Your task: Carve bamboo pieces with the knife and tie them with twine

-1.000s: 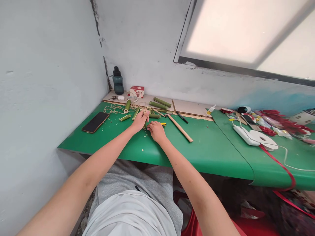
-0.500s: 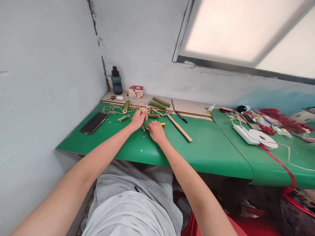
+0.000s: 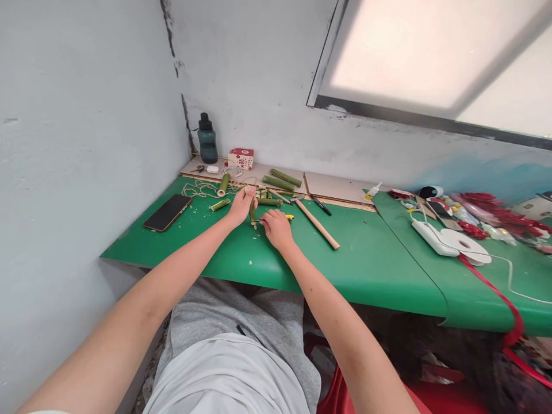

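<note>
My left hand (image 3: 242,206) is closed round the upper part of a green bamboo strip (image 3: 252,214), which stands tilted on the table. In my right hand (image 3: 276,227) is a yellow utility knife (image 3: 290,217); its yellow end sticks out past the fingers. The thin blade points left and meets the bamboo near its lower end. Pale shavings lie around that spot. Just behind the hands are several short bamboo pieces (image 3: 269,202). A hammer (image 3: 318,224) with a wooden handle lies to the right of my right hand.
A phone (image 3: 167,212) lies at the left, near tangled twine (image 3: 199,188) and a bamboo tube (image 3: 223,184). Along the wall stand a water bottle (image 3: 207,141) and a small box (image 3: 241,158). A black pen (image 3: 321,205), glue bottle (image 3: 372,191) and ribbon spool (image 3: 468,246) are farther right.
The whole view has shifted slightly. Both hands keep their grip on the bamboo and the knife, with the blade still at the bamboo's lower end.
</note>
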`<state>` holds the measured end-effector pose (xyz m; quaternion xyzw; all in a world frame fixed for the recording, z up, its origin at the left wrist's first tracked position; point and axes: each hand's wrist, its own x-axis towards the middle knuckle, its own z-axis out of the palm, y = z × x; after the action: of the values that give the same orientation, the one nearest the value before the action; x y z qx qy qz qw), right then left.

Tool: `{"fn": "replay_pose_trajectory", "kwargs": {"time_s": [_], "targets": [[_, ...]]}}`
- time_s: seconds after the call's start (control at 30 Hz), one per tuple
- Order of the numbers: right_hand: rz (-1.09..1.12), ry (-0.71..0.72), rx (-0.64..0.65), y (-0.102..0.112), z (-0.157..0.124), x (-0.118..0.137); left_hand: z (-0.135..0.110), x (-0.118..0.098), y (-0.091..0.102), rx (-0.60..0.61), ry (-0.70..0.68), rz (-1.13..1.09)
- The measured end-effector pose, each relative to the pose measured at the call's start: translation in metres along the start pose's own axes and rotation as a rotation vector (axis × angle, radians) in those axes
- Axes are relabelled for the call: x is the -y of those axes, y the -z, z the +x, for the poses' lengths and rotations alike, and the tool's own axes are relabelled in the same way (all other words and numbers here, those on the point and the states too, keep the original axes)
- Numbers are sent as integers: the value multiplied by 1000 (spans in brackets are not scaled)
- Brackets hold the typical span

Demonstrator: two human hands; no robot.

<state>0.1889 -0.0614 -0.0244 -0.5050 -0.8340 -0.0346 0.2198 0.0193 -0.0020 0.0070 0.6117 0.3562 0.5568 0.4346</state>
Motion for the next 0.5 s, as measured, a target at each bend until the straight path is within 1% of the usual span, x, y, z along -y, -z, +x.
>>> {"fn": "replay_pose_trajectory", "kwargs": {"time_s": [0.17, 0.27, 0.5], "targets": [[13, 13, -1, 0, 0, 0, -1, -1, 3, -7, 44, -29], [22, 9, -19, -1, 0, -1, -2, 0, 8, -40, 82, -48], [44, 12, -53, 0, 0, 0, -10, 8, 27, -134, 162, -74]]}}
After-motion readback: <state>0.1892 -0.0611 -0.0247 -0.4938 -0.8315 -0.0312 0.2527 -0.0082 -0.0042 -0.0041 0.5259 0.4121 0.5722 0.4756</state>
